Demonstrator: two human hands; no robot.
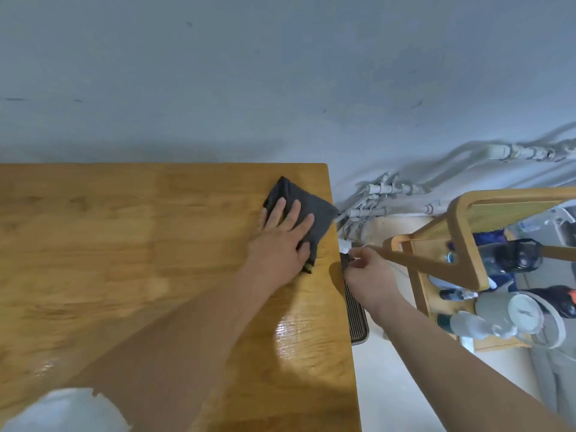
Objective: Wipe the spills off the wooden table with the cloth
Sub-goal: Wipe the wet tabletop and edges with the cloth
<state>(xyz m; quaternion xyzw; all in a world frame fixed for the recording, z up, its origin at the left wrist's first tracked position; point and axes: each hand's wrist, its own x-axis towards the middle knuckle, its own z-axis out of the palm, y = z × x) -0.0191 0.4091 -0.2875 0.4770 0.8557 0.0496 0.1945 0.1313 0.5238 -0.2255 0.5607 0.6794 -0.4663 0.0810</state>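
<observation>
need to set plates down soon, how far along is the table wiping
Partway. The table middle looks matte, no puddle showing. The left hand presses the dark cloth flat near the far right corner; the right hand holds a ribbed tray at the table edge. Still left: a glossy wet patch by the right edge, nearer the person.

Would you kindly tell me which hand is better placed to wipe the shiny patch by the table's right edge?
Probably the left hand: it presses flat on the cloth, just beyond the shiny patch. The right hand is off the table, holding a ribbed tray.
</observation>
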